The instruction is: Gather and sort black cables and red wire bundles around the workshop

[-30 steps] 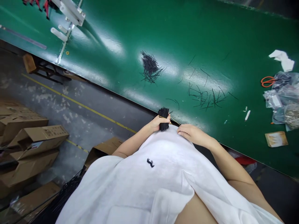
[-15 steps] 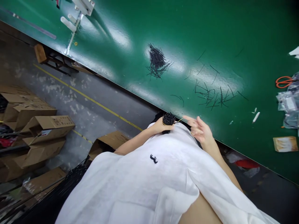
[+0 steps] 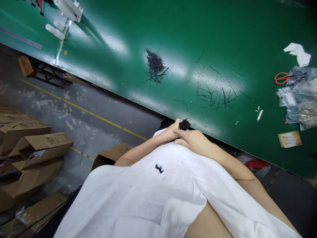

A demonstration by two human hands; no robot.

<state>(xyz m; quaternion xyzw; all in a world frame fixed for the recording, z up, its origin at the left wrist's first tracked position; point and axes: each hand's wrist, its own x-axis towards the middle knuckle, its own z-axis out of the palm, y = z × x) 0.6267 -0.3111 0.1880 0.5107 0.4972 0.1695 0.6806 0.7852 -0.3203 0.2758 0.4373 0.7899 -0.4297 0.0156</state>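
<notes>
At the table's near edge, close to my shirt, a bundle of thin black wire-like pieces [image 3: 184,124] is clasped between both hands. My left hand [image 3: 170,132] is closed around its left side, and a bit of yellow band shows by the fingers. From the right, my right hand [image 3: 195,141] is closed against the bundle, its thumb and a finger reaching over to the left hand. Most of the bundle's lower part is hidden by the hands. On the table ahead lies a pile of similar black pieces [image 3: 156,64], with a looser scatter [image 3: 215,97] to its right.
The green table [image 3: 111,76] stretches across the front. Orange-handled scissors [image 3: 281,78], plastic bags [image 3: 307,114], a white marker-like stick [image 3: 259,115] and a small packet [image 3: 289,139] lie at right. A white fixture [image 3: 70,9] stands at left. Cardboard boxes [image 3: 47,143] are on the floor side.
My right hand, earlier apart with fingers spread and stretching a yellow band from the bundle, has moved left onto the bundle. The view has shifted slightly to the right.
</notes>
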